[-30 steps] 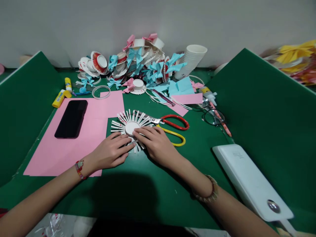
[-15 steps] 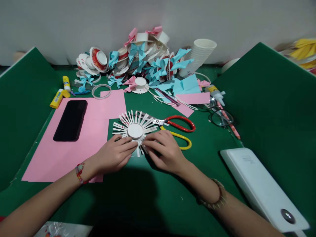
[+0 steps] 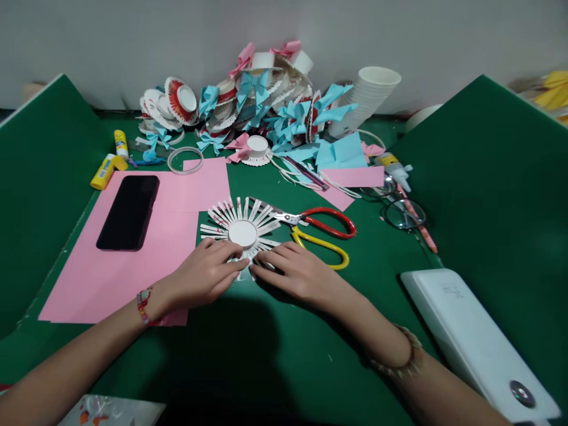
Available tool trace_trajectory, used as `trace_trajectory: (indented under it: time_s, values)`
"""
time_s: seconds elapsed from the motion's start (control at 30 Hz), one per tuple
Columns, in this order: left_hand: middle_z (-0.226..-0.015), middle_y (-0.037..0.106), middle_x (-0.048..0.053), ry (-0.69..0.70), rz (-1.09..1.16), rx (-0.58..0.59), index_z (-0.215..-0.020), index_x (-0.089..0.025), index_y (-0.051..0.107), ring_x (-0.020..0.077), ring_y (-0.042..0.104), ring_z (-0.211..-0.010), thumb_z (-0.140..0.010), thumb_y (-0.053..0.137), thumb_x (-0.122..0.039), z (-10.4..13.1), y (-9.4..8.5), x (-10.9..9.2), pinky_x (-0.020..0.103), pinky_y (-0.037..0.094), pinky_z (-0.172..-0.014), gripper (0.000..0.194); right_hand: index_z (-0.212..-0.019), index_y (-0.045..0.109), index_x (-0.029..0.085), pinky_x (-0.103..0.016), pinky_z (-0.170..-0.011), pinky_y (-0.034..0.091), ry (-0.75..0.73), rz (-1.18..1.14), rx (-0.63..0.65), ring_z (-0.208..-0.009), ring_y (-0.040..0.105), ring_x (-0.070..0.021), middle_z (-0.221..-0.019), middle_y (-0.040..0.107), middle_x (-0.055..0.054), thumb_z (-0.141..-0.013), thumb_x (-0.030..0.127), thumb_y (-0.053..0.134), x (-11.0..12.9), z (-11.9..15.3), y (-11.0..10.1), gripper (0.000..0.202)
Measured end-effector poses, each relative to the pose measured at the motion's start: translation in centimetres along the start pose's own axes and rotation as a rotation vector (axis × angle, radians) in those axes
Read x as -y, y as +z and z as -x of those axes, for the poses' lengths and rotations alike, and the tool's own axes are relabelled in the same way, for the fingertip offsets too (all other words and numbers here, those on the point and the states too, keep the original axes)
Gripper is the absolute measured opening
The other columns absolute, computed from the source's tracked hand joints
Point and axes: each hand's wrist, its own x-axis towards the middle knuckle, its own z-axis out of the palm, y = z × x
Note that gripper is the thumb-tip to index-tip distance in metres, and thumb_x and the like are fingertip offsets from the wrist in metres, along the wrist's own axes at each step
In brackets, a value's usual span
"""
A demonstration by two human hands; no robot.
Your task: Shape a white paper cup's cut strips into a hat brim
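A white paper cup (image 3: 242, 234) is cut into many narrow strips that fan out flat around its round base, like a sun. It lies on the green table (image 3: 226, 355). My left hand (image 3: 210, 269) is on its near left side, fingers close together and pressing strips beside the base. From the right, my right hand (image 3: 295, 269) has its bent fingers on the near right strips, fingertips close to the left ones. Under both hands some strips are hidden. Scissors (image 3: 293, 219) with one red and one yellow handle lie just behind my right hand, blades touching or under the strips.
Pink paper (image 3: 173, 266) carries a black phone (image 3: 128, 213) at left, near yellow glue sticks (image 3: 104, 171). Finished paper hats (image 3: 257, 106) with bows pile up behind, beside stacked paper cups (image 3: 366, 97). Glasses (image 3: 404, 213) and a white device (image 3: 479, 343) lie right. Green partitions (image 3: 497, 177) flank the table.
My right fingers have spread lower over the near strips, and my left fingers have shifted slightly along them. The near strips have moved a little. The whole view has shifted slightly.
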Motion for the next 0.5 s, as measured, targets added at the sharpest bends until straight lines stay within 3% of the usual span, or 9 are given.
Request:
trace_trajectory:
  time_s: [0.17, 0.5]
  values:
    - [-0.112, 0.065, 0.007, 0.038, -0.031, -0.006, -0.110, -0.013, 0.058, 0.0200, 0.054, -0.102, -0.093, 0.035, -0.019, -0.06, 0.10, -0.34, 0.034, 0.032, -0.079, 0.029, -0.087, 0.064, 0.011, -0.028, -0.060, 0.037, 0.039, -0.010, -0.067, -0.070, 0.052, -0.0160, -0.078, 0.065, -0.008, -0.091, 0.011, 0.041, 0.46, -0.14, 0.36, 0.023]
    - [-0.114, 0.066, 0.005, 0.066, -0.033, -0.014, -0.112, -0.011, 0.057, 0.0200, 0.055, -0.102, -0.094, 0.035, -0.019, -0.12, 0.24, -0.16, 0.034, 0.031, -0.079, 0.030, -0.086, 0.064, 0.011, -0.027, -0.055, 0.040, 0.137, 0.040, -0.116, -0.067, 0.055, -0.0149, -0.081, 0.067, -0.009, -0.091, 0.008, 0.038, 0.92, -0.09, 0.45, 0.027]
